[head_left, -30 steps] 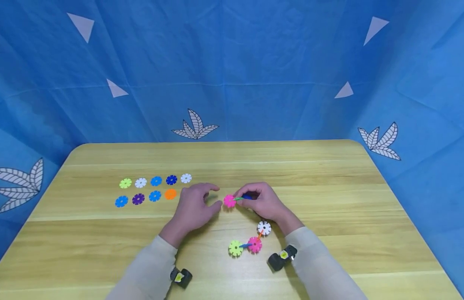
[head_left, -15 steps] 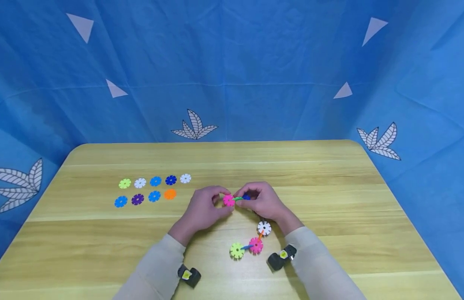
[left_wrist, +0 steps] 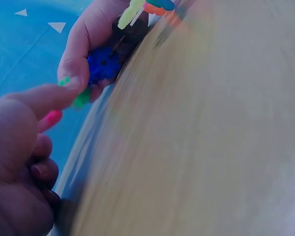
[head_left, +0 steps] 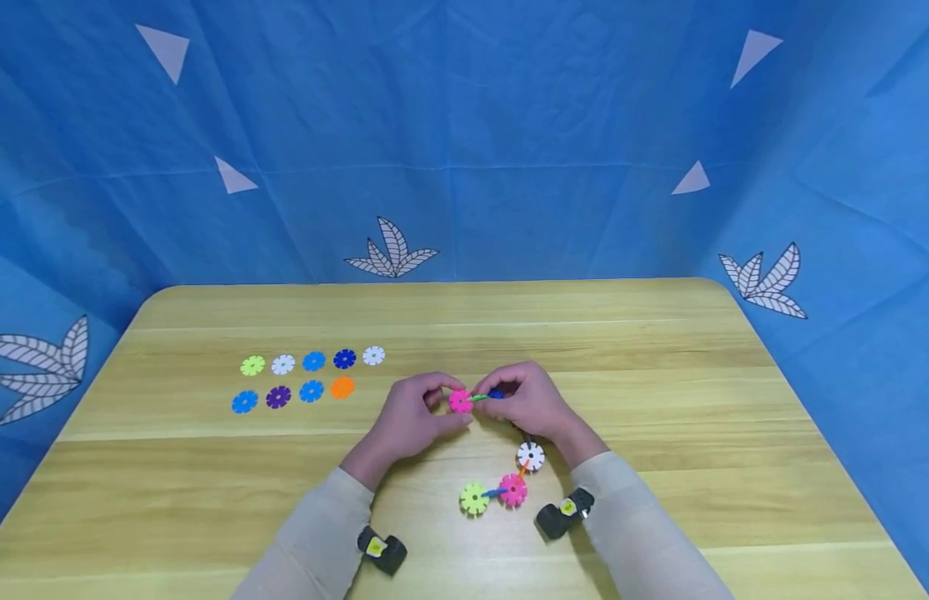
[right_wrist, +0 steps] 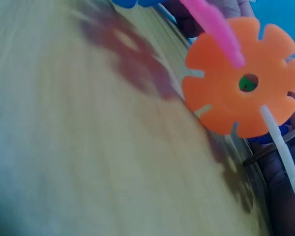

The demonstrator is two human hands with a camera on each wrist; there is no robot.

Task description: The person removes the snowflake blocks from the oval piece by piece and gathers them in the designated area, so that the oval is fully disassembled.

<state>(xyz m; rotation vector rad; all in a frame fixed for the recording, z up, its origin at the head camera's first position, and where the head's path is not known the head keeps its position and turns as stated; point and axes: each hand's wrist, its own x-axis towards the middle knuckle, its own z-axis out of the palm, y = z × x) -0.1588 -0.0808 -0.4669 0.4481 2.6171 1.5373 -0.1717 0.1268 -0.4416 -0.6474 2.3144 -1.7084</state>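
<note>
Notched plastic discs are joined edge to edge in a curved chain. At its upper end my left hand (head_left: 415,418) pinches a pink disc (head_left: 461,401) between thumb and fingertip. My right hand (head_left: 527,402) grips the adjoining green disc (head_left: 478,397) and dark blue disc (left_wrist: 102,64), partly covered by the fingers. Below the right hand the chain carries on through a dark disc, a white disc (head_left: 531,456), an orange disc (right_wrist: 221,103), a second pink disc (head_left: 512,490), a blue disc (head_left: 494,492) and a yellow-green disc (head_left: 475,498).
Two rows of loose discs lie flat at the left of the wooden table (head_left: 659,358), among them a purple disc (head_left: 278,397) and an orange one (head_left: 342,387). Behind the table hangs a blue cloth (head_left: 509,150). Each wrist wears a small black camera (head_left: 389,554).
My left hand has moved right from beside the chain and now pinches the pink disc. The right hand keeps its hold in nearly the same spot, and the chain's lower end has shifted slightly.
</note>
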